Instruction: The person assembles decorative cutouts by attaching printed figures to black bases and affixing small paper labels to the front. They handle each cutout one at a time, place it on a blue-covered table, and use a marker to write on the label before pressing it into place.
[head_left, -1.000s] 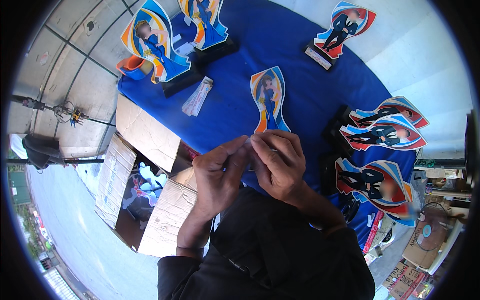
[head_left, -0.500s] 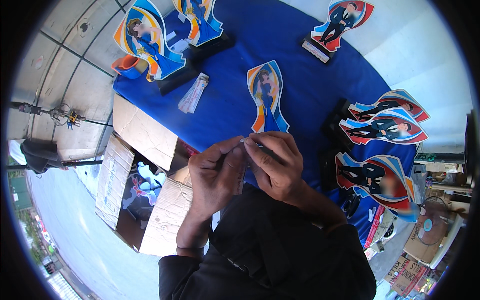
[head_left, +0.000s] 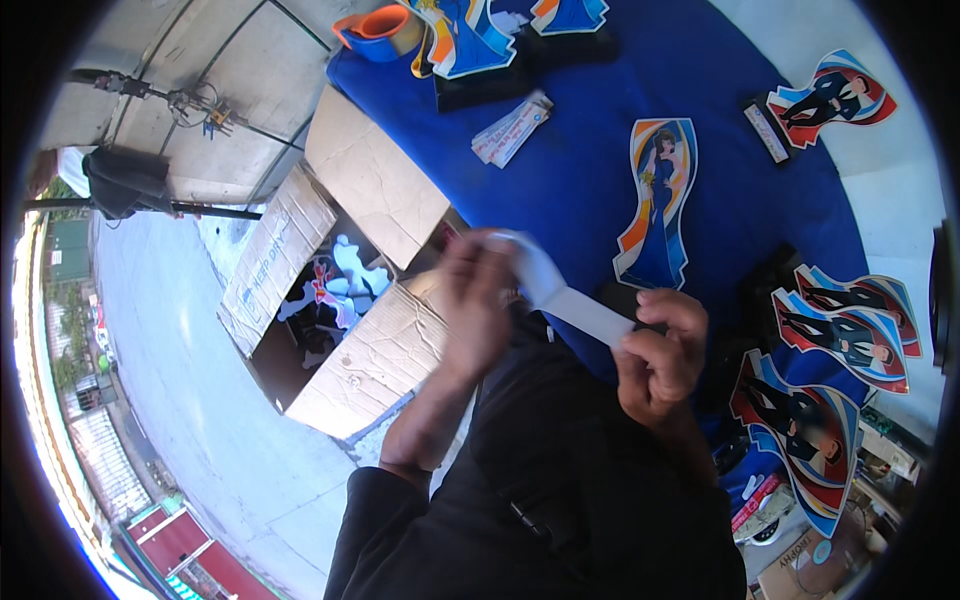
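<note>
Item: one narrow white strip [head_left: 592, 316], thin and smooth, flat and opaque along its lower right part, bowed and glossier along its upper left part, with a crease line where the two meet. Position: in the air between the two hands, above the near edge of the table [head_left: 570, 190].

Right hand [head_left: 662, 360]: thumb and forefinger pinch the flat end of the strip; the other fingers curl inward.

Left hand [head_left: 478, 305]: blurred; fingers bent together at the curved end of the strip, pinching it; exact finger placement cannot be told.

Table covering: deep blue cloth, softly creased, with a curved far edge.

Nearest piece: one flat cutout [head_left: 657, 215] with wavy, white-bordered outline, printed with a blue-gowned figure; its lower end lies just beyond the right hand.

At right: suited-figure cutouts [head_left: 845, 335] in red, blue and white, overlapping, glossy.

Beyond the left hand: a fanned stack of paper labels [head_left: 512, 128]; behind it, a block-like black base [head_left: 484, 85] under a gowned cutout.

Beside the table: an open cardboard box [head_left: 375, 175], flaps wrinkled and matt brown, containing curvy white-edged shapes [head_left: 355, 270].
</note>
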